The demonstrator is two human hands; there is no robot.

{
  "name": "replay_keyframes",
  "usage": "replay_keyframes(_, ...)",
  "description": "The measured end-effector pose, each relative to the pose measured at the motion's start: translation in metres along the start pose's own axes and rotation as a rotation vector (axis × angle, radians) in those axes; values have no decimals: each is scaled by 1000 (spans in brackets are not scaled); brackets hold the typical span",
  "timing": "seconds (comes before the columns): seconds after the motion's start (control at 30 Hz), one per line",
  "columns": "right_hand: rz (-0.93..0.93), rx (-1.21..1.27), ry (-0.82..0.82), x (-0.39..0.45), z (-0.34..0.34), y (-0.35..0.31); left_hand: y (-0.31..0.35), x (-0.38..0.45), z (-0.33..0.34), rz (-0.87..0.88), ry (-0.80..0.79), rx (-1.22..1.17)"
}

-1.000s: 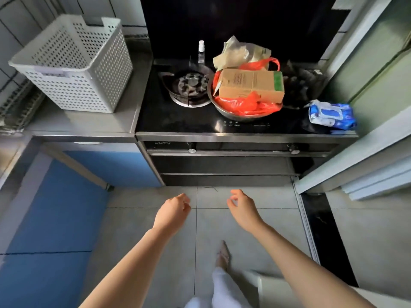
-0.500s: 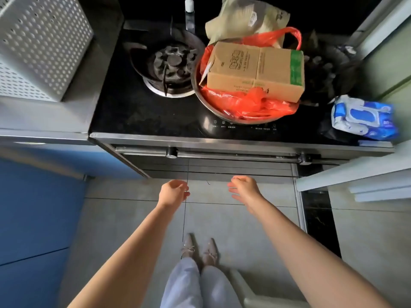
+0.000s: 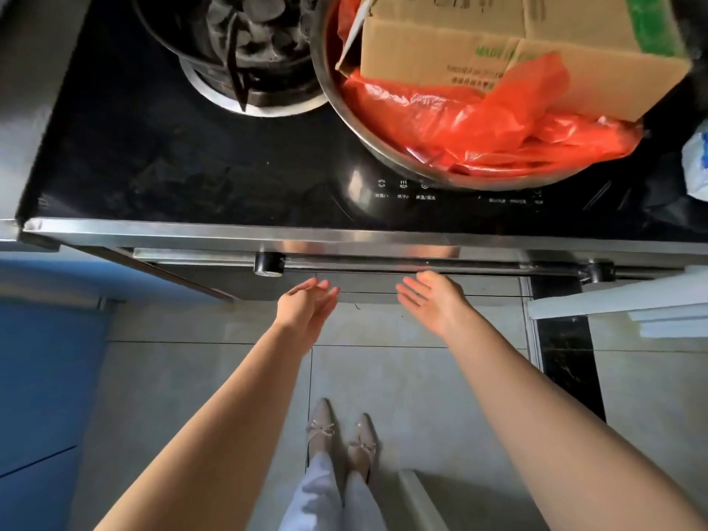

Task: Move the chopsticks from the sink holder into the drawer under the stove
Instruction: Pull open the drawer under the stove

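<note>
Grey floor tiles (image 3: 383, 377) fill the lower half of the view, with blue cabinet fronts (image 3: 42, 377) along the left edge and a white ledge (image 3: 620, 300) jutting in from the right. Across the top sits a black glass stove (image 3: 191, 166) with a steel front edge. On its left side is a gas burner (image 3: 245, 44); to the right of that burner, touching its ring, a steel bowl (image 3: 344, 120) holds a crumpled red plastic bag (image 3: 479, 124) with a cardboard box (image 3: 517, 51) lying tilted on top. At the far right edge a white and blue packet (image 3: 697, 166) is only partly in view. Under the steel edge runs a long handle bar with a black knob (image 3: 269, 263) near its left end and a second knob (image 3: 595, 270) near the right; below the bar is the dark front of the drawer (image 3: 383, 287), which looks closed. Both bare arms reach forward toward it. The left hand (image 3: 306, 306) is spread with the palm turned inward and fingers straight, just short of the drawer front and holding nothing. The right hand (image 3: 433, 300) mirrors it, fingers extended and slightly apart, palm facing the left hand, also empty. The two hands are near each other but not touching. No chopsticks can be seen anywhere in this view. Below, pale trousers and two beige pointed shoes (image 3: 341, 435) with small bows stand on the tiles.
</note>
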State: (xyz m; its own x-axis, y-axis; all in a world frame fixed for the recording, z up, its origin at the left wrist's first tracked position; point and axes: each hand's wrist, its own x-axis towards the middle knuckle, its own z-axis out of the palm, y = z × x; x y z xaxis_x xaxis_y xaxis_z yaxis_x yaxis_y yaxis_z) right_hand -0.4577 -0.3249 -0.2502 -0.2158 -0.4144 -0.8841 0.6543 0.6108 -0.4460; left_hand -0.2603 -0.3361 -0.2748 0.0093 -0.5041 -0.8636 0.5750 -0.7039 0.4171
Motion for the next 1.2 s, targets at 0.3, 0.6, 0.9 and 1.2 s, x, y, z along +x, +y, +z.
replay_keyframes(0.3, 11, 221, -26, 12, 2, -4, 4, 17, 11, -26, -47, -232)
replay_keyframes(0.6, -39, 235, -65, 10, 2, -12, 11, 15, 19, -5, -53, -215)
replay_keyframes(0.9, -89, 213, -4, 2, -2, -1, -5, 10, 11, 77, -43, -223)
replay_keyframes(1.2, -102, 230, 46, -15, -14, 21, -22, -7, -8, 69, -42, -210)
